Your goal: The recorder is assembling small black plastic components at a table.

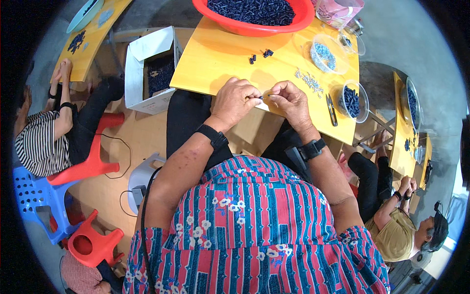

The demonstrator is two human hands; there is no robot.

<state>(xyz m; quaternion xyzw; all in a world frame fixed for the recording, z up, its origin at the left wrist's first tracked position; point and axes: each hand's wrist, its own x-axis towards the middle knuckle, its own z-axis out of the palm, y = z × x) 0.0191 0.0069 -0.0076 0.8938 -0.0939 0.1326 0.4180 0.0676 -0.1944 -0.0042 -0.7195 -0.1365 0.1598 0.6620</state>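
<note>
the left hand point(236, 100) pinches a small dark piece point(261, 98) between thumb and forefinger, over the near edge of the yellow table point(215, 61). just right of it, the right hand point(291, 103) has thumb and forefinger pinched together on a tiny bit point(270, 95), too small to make out. at the far side, a red basin point(254, 31) is heaped with dark blue tube-like pieces point(252, 12). along the right side stand 3 clear containers: the far one point(360, 46) holds a few dark bits, the middle one point(314, 51) pale blue and silvery bits, the near one point(363, 115) more dark pieces. left of the table, an open white box point(152, 104) holds a dark mass.
</note>
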